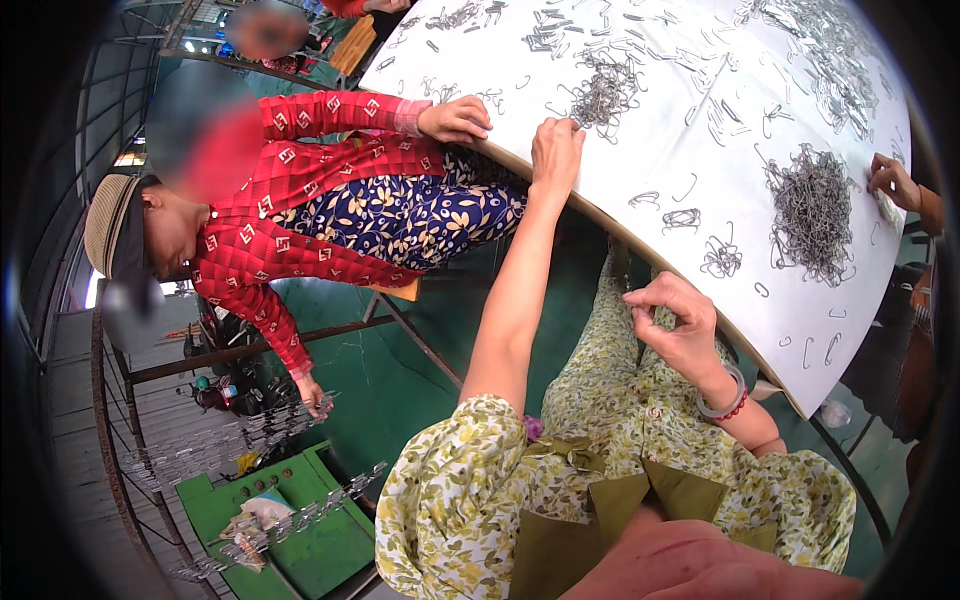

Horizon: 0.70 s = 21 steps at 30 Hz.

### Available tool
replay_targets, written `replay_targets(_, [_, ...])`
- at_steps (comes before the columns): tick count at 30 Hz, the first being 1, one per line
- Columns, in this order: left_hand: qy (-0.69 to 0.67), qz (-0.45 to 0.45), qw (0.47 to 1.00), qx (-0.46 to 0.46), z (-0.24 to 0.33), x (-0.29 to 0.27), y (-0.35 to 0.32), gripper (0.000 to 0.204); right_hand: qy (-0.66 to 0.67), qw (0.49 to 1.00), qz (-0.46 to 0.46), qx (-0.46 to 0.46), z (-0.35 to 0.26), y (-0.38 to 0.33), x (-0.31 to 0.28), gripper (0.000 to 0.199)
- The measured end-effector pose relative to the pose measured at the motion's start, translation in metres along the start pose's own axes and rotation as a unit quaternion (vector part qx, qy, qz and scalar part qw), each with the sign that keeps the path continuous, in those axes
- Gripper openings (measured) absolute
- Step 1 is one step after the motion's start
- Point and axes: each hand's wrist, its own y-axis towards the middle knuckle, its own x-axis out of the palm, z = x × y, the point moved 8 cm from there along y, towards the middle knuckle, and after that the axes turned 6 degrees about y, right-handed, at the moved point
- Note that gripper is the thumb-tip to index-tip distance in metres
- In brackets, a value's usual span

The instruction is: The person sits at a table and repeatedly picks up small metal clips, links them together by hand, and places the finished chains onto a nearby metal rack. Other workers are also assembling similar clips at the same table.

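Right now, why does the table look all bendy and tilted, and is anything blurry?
In the head view, the fisheye lens curves the white table edge and darkens the picture's corners. Even daylight, no harsh glare. The left hand at the wire clips and the right hand look sharp; the co-worker's sleeve too, though faces are blurred.
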Motion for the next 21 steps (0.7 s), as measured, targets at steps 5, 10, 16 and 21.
replay_targets(5, [0.156, -0.032, 0.986, 0.048, -0.004, 0.025, 0.012, 0.009, 0.022, 0.999, 0.017, 0.021, 0.007, -0.005, -0.003, 0.026])
replay_targets(10, [-0.102, 0.003, 0.994, -0.03, -0.012, -0.019, 0.034, 0.01, 0.027, 0.999, -0.006, 0.038, 0.003, -0.007, 0.003, 0.023])
replay_targets(16, [-0.253, -0.01, 0.963, -0.096, 0.023, -0.064, 0.0, 0.014, 0.028, 0.996, -0.022, 0.077, 0.009, -0.012, 0.009, 0.022])
replay_targets(21, [-0.297, -0.094, 0.948, -0.058, 0.088, -0.118, -0.074, 0.016, 0.041, 0.996, 0.009, 0.075, 0.008, -0.025, 0.007, 0.02])
